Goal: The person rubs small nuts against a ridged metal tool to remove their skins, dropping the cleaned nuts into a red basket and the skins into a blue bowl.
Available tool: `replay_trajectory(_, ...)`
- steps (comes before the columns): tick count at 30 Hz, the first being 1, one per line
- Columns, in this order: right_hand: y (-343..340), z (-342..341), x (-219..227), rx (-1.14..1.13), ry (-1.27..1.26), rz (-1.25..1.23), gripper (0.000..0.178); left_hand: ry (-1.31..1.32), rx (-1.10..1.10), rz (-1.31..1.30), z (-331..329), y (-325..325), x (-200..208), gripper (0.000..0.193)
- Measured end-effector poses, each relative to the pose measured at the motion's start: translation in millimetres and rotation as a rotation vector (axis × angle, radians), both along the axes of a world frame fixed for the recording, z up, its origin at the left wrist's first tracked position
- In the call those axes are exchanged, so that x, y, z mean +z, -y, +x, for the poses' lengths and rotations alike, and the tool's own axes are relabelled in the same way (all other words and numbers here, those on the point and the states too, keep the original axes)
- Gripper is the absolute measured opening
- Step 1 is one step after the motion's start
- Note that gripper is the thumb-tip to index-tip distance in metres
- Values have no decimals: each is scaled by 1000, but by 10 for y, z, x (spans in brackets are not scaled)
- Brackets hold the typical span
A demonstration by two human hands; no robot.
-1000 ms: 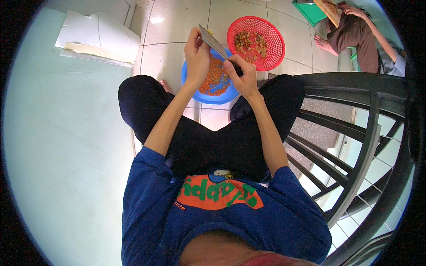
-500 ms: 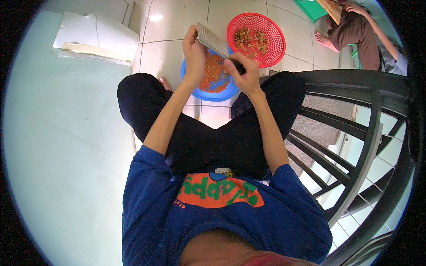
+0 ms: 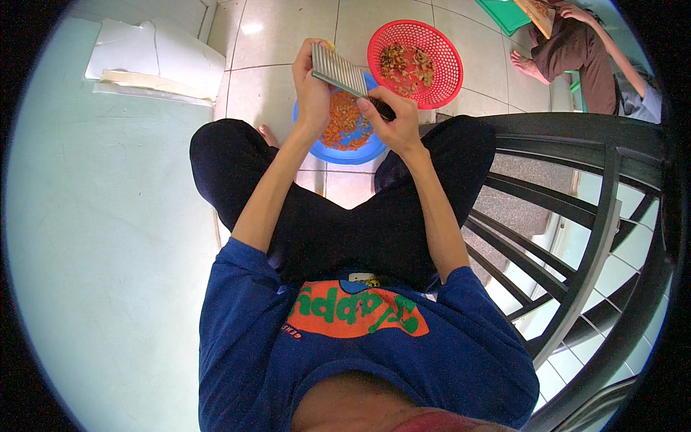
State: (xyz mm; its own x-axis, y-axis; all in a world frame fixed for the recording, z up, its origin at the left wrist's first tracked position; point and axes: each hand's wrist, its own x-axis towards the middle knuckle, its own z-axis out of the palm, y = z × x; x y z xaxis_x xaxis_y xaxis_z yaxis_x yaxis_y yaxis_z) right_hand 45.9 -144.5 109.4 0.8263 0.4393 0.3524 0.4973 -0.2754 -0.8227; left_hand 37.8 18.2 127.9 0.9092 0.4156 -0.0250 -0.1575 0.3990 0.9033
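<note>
My right hand (image 3: 399, 121) is closed round the black handle of a crinkle-cut knife (image 3: 338, 70), whose ridged metal blade slants up toward my left hand (image 3: 312, 92). The fingers of that left hand are curled at the blade's far end. A bit of something yellowish (image 3: 330, 45) shows by its fingertips, mostly hidden behind the blade. Below both hands a blue bowl (image 3: 347, 157) stands on the floor, holding many small orange pieces (image 3: 338, 135) and some paler ones.
A red perforated basket (image 3: 452, 54) with brownish-yellow pieces stands just beyond the bowl. Black railings (image 3: 547, 209) run along my right side. At the far right another person (image 3: 590, 65) sits with a wooden board (image 3: 536, 16) near a green tray (image 3: 502, 14). A pale wall (image 3: 108, 216) is on my left.
The knife's blade has shifted a little left and nearer to me. The yellowish bit now shows by my left fingertips. Bowl and basket have stayed in place.
</note>
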Motion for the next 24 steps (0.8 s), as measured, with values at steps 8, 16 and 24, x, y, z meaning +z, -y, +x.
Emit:
replay_trajectory(8, -14, -7, 10, -14, 25, 28, 21, 14, 24, 79, -19, 33, -15, 10)
replay_trajectory(16, -13, -11, 6, -11, -9, 16, 20, 32, 99, 99, -28, 105, 9, 12)
replay_trajectory(24, -27, -3, -11, -5, 14, 46, 20, 64, 105, -8, -9, 74, 13, 15)
